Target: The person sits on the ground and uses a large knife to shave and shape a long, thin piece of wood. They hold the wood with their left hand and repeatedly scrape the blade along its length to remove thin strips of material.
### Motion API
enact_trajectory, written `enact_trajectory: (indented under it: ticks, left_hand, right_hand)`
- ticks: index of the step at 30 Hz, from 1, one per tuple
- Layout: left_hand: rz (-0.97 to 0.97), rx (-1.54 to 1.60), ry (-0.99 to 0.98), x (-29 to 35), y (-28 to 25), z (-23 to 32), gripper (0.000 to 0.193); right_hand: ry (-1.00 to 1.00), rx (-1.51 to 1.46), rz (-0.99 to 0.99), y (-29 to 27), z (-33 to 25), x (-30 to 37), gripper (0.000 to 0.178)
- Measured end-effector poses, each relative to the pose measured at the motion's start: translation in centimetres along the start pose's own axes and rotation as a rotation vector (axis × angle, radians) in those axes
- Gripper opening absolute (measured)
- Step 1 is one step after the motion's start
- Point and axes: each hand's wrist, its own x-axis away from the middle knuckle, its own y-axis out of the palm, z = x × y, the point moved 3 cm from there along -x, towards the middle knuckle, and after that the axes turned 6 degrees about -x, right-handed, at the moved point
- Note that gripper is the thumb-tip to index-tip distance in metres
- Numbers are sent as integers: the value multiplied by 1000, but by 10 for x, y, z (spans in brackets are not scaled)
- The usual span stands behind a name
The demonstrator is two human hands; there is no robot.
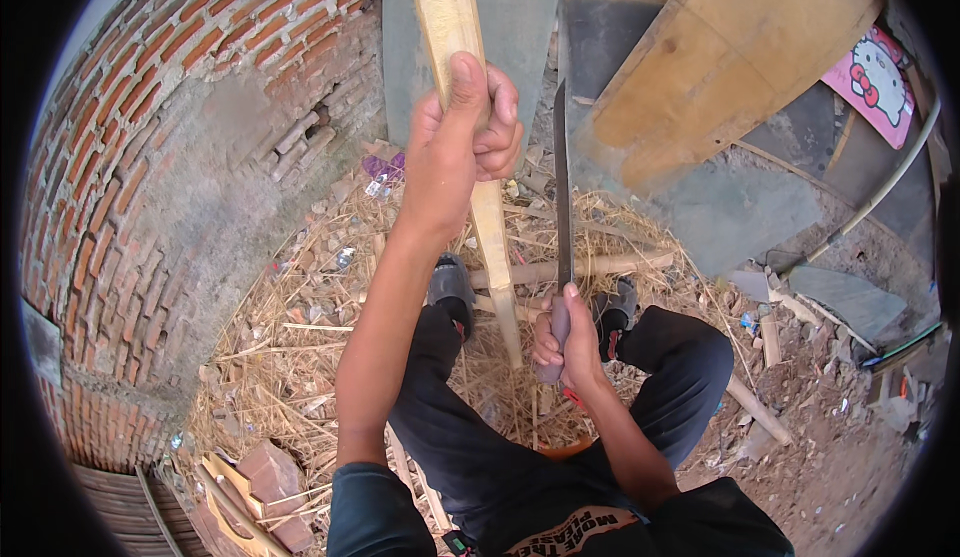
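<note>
Up in front of me, my left hand is closed around a pale strip of split bamboo or wood. The strip's wide end rises above my thumb, and its narrower end slants down between my knees. My right hand grips the handle of a machete with a long, dark blade. The blade points up and away, to the right of the strip and apart from it. Beneath both hands lies a thick layer of straw-coloured shavings.
A brick wall curves along my left. Grey sheets and a large brown board lean at the far side. A wooden pole lies across the shavings near my feet. Wood pieces lie at lower left, and bare soil with rubble spreads at right.
</note>
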Motion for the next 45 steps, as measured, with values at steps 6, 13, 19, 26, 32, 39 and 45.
enact_trajectory:
  ticks: [6, 13, 19, 26, 32, 39, 45]
  left_hand:
    - [-48, 71, 30, -2, -4, -4, 57]
    - [-1, 19, 61, 6, 5, -12, 59]
    - [-30, 65, 65, 12, -1, -10, 61]
    - [-9, 58, 101, 17, -6, -7, 59]
    - [15, 70, 113, 17, -12, -7, 59]
    - [1, 66, 124, 21, -21, -5, 58]
    - [-10, 159, 117, 26, -33, -10, 58]
  right_hand:
    - [354, -204, -133, -13, 13, 19, 64]
    - [393, -179, -188, 10, 23, 19, 62]
    - [401, -124, -131, 17, 27, 13, 62]
    - [232, -197, -195, 29, 9, 22, 61]
    - [430, -108, -119, 24, 26, 16, 61]
    - [177, -167, -247, 37, -9, 26, 61]
    - [441, -68, -105, 25, 31, 14, 62]
